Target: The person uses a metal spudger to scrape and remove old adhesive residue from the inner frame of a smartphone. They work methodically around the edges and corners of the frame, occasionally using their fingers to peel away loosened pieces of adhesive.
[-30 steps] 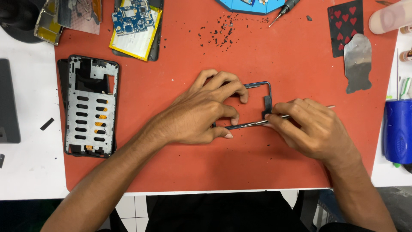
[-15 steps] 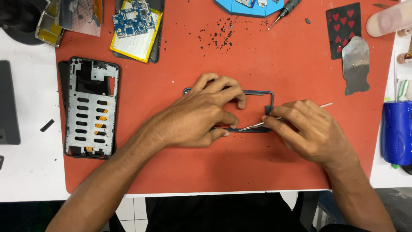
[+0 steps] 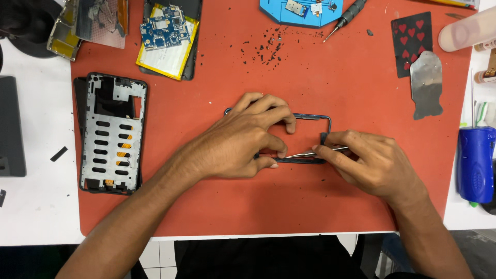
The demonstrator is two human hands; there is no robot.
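In the head view, the left hand (image 3: 243,139) presses the thin dark frame (image 3: 310,117) flat on the red mat (image 3: 310,206), long axis left-right. The right hand (image 3: 372,165) pinches tweezers (image 3: 305,153), tips touching the frame's near edge.

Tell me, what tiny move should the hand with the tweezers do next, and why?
Probably slide the tweezers a little further along the lower edge of the thin dark frame. Their tip sits right at that edge, the right hand pinches them, and the left hand presses the frame flat on the red mat.
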